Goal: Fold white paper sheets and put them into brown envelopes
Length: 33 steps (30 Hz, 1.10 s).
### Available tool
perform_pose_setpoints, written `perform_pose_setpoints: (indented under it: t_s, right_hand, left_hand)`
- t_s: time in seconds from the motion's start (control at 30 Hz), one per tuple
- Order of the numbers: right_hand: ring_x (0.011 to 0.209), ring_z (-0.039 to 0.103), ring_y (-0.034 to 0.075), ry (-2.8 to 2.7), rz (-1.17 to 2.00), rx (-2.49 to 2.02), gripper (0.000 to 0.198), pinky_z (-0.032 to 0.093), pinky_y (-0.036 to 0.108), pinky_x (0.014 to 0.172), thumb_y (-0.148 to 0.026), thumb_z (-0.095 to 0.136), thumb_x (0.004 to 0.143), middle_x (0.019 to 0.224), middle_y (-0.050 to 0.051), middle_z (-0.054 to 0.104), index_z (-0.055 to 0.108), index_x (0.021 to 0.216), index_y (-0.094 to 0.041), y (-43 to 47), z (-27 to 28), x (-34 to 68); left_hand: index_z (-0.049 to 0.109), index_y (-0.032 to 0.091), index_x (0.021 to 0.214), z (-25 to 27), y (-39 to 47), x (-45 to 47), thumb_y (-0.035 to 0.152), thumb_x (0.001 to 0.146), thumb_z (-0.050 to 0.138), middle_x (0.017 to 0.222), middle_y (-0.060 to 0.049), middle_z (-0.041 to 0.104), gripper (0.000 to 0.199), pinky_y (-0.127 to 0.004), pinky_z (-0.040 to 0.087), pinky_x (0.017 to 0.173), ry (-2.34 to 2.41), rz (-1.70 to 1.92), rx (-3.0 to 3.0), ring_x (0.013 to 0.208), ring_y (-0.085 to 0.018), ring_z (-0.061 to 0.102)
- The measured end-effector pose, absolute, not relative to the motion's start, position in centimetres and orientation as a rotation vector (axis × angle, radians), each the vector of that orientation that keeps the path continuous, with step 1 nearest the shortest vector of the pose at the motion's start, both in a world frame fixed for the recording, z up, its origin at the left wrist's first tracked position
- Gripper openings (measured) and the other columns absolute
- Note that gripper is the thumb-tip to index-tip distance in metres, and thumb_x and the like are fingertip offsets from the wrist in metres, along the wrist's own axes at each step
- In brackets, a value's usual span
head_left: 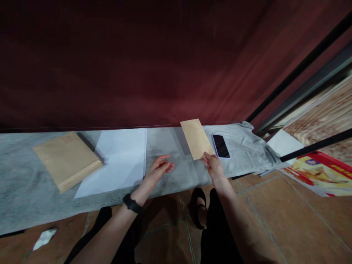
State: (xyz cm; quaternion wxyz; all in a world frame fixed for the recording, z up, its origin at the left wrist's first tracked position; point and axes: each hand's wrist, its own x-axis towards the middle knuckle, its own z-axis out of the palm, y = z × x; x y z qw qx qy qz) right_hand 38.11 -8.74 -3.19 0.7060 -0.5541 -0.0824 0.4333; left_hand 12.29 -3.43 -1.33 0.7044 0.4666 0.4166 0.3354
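A tan paper envelope is pinched at its near right corner by my right hand, tilted above the grey cloth. My left hand, with a black band on the wrist, hovers over the cloth to the left. Its fingers are curled loosely and apart, with nothing in them. Left of that hand lie white paper sheets. A stack of larger brown envelopes overlaps their left side. Just right of the held envelope lies a phone with a dark screen and a pale purple edge.
Behind the cloth hangs a dark red curtain. Black bars and a red and yellow printed box stand at the right. White crumpled paper lies on the tiled floor by the bench's near edge.
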Motion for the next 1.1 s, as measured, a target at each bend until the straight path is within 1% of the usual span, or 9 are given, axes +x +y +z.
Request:
perform_pose_setpoints:
  t_s: [0.33,0.47,0.53,0.67,0.73,0.83,0.93,1.03,1.1]
  right_hand:
    - [0.056,0.069,0.013,-0.114,0.957,-1.263,0.019,0.064,0.025,0.064,-0.012,0.074,0.072,0.066,-0.004,0.070,0.057,0.075,-0.021,-9.9,-4.2,40.0]
    - [0.057,0.070,0.014,-0.106,1.008,-1.273,0.013,0.064,0.028,0.068,-0.013,0.065,0.078,0.062,-0.004,0.069,0.056,0.076,-0.022,-10.2,-4.0,40.3]
    - [0.061,0.072,0.016,-0.112,1.060,-1.289,0.009,0.064,0.030,0.070,-0.013,0.059,0.081,0.063,-0.001,0.071,0.058,0.078,-0.022,-10.7,-3.6,40.6]
    - [0.068,0.075,0.022,-0.164,1.213,-1.372,0.008,0.064,0.032,0.066,-0.014,0.057,0.083,0.075,0.013,0.077,0.063,0.080,-0.016,-12.4,-2.4,41.5]
    - [0.061,0.073,0.019,-0.303,1.279,-1.589,0.014,0.061,0.028,0.057,-0.022,0.057,0.087,0.077,0.014,0.077,0.067,0.082,-0.014,-13.1,-1.9,41.7]
    - [0.051,0.067,0.013,-0.490,1.215,-1.690,0.015,0.056,0.022,0.050,-0.028,0.062,0.085,0.072,0.009,0.076,0.069,0.082,-0.015,-13.2,-1.8,40.6]
    - [0.051,0.063,0.011,-0.651,1.197,-1.608,0.017,0.055,0.021,0.050,-0.033,0.070,0.079,0.073,0.005,0.075,0.070,0.085,-0.017,-11.9,-2.3,37.5]
    - [0.056,0.063,0.013,-0.807,1.224,-1.514,0.025,0.056,0.024,0.052,-0.039,0.073,0.073,0.077,0.004,0.074,0.070,0.087,-0.019,-10.2,-3.2,33.0]
    - [0.060,0.062,0.014,-0.900,1.217,-1.504,0.027,0.056,0.025,0.052,-0.041,0.072,0.071,0.079,0.002,0.073,0.071,0.088,-0.020,-9.3,-3.8,29.9]
  left_hand:
    - [0.067,0.016,0.102,-1.5,-2.6,11.3,0.043,0.073,0.071,0.085,-0.005,0.075,0.040,-0.030,0.053,0.073,1.021,0.770,1.154,0.077,-0.018,0.069]
    - [0.068,0.017,0.098,-1.7,-1.8,10.3,0.042,0.073,0.068,0.082,-0.005,0.074,0.035,-0.031,0.054,0.074,1.084,0.844,1.243,0.076,-0.018,0.069]
    - [0.069,0.017,0.096,-2.1,-1.3,9.5,0.042,0.074,0.065,0.082,-0.005,0.074,0.033,-0.032,0.054,0.074,1.118,0.906,1.301,0.077,-0.019,0.069]
    - [0.070,0.018,0.095,-2.6,-0.2,6.8,0.038,0.079,0.057,0.083,-0.005,0.073,0.028,-0.034,0.054,0.076,1.269,1.010,1.526,0.078,-0.021,0.068]
    - [0.071,0.019,0.097,-2.3,0.3,4.8,0.035,0.083,0.053,0.092,-0.007,0.074,0.028,-0.036,0.054,0.082,1.419,1.050,1.715,0.084,-0.022,0.068]
    - [0.070,0.018,0.109,-1.0,0.4,1.4,0.029,0.088,0.047,0.112,-0.011,0.071,0.033,-0.043,0.048,0.099,1.724,1.046,2.006,0.106,-0.027,0.065]
    - [0.063,0.014,0.127,0.4,-0.1,-2.0,0.028,0.093,0.045,0.136,-0.019,0.060,0.041,-0.057,0.032,0.113,2.138,0.926,2.140,0.136,-0.036,0.047]
    - [0.051,0.011,0.140,0.9,-0.8,-4.8,0.035,0.096,0.045,0.154,-0.026,0.040,0.051,-0.070,0.025,0.111,2.435,0.694,2.050,0.148,-0.044,0.026]
    - [0.051,0.014,0.142,0.8,-1.1,-6.2,0.039,0.097,0.046,0.156,-0.026,0.037,0.052,-0.075,0.028,0.107,2.455,0.524,1.993,0.147,-0.046,0.025]
